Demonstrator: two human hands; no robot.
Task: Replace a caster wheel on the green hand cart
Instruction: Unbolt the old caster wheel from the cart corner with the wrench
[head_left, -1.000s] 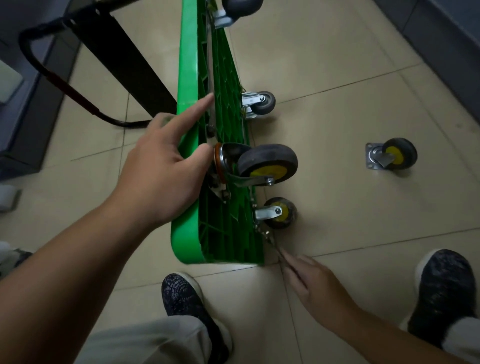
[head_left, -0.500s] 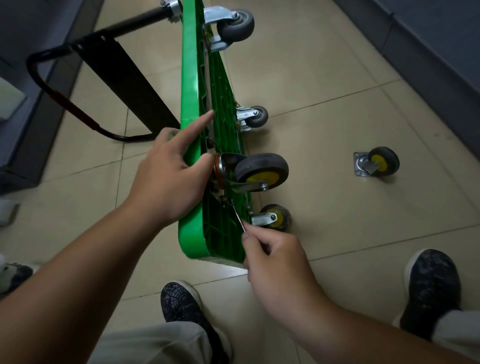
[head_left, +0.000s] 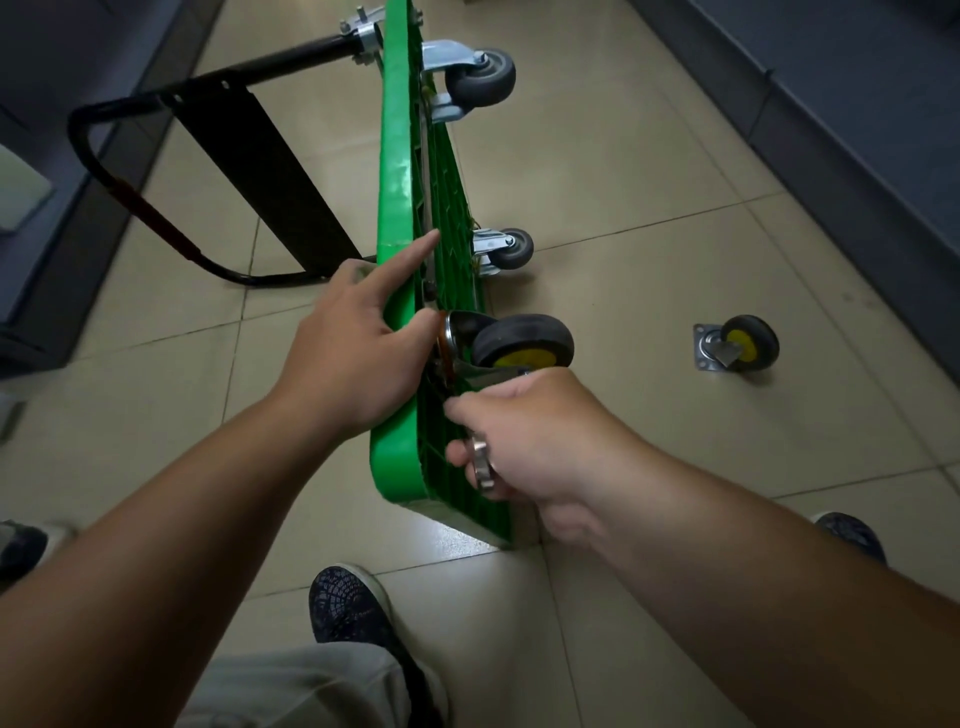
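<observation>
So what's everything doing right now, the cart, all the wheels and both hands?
green cart: tipped on its edge on the floor.
big caster: against the cart's underside, beside the left thumb.
loose caster: lying on the floor, apart.
grey casters: mounted on the cart.
wrench: gripped by the right hand.
left hand: grips the cart's top edge.

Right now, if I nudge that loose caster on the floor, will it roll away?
The loose caster seems to lie on its side, yellow hub up, so it probably won't roll; it would likelier slide on the glossy tile floor. Its square metal plate probably makes it lopsided when lifted.
</observation>
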